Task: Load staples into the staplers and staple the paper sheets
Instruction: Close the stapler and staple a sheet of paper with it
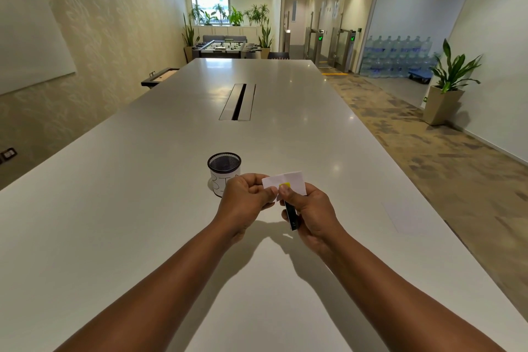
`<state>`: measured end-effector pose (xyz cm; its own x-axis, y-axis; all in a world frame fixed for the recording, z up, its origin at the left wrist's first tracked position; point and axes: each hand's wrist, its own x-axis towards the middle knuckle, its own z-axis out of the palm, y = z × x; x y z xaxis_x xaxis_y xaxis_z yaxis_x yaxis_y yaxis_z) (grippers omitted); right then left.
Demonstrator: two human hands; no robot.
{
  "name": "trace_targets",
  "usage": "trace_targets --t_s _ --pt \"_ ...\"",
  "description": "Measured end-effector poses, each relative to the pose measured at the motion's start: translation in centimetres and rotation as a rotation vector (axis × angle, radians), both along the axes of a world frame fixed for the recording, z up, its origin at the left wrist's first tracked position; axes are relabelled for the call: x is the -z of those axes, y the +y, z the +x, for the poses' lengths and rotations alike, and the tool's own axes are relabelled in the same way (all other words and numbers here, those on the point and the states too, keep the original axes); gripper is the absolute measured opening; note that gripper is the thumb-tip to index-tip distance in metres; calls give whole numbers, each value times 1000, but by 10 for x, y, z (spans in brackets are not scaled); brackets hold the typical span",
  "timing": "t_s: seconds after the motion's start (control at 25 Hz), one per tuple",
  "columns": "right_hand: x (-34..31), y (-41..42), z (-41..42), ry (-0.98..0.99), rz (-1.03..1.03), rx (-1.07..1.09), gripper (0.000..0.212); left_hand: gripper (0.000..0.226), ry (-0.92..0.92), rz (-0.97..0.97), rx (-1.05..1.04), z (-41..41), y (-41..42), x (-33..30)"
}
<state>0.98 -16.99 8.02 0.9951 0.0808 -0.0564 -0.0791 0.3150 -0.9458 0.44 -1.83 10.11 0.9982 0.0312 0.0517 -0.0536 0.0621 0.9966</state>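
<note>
Stapler and paper are both held in the air above the near part of the table, a little this side of the mesh cup. The stapler is a small dark one with a yellow tip, and the right hand grips it with fingers curled round the body and the thumb lying along the top towards the yellow end. Held so, the thumb is placed to press down, which suits a squeeze in the hand better than a push against the table.

The left hand pinches the near left edge of the folded white sheets between thumb and curled fingers, close beside the stapler's mouth. That grip looks meant to keep the layers lined up and steady while the tip bites. The yellow tip overlaps the near edge of the paper; whether the sheets sit inside the mouth or only in front of it I cannot tell, nor whether any staple is already through.

The cup stands on the table just beyond the left hand, with a white label wrapped round it bearing handwritten letters, partly hidden by the knuckles. It probably serves as a bin, set within easy reach.

A faint pale sheet seems to lie flat to the right, well apart from the hands, perhaps waiting its turn.

My judgement: stapling is in hand, loading of this stapler likely done.
</note>
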Motion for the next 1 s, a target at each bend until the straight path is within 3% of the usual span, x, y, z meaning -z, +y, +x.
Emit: trace_targets --t_s 0.28,0.4,0.52,0.72,1.0 --pt "3 -10 10 6 -89 -9 25 16 95 -51 -87 21 4 8" --pt "9 -34 26 32 -161 163 13 18 146 -97 -144 33 6 16" --pt "23 -60 41 52 -413 346 10 18 189 -89 -140 40 8 25" --pt "53 -89 52 -70 -1182 409 31 18 244 -89 -133 52 5 34" --pt "66 -92 68 -127 -1433 351 44 15 273 -81 -131 60 5 43"
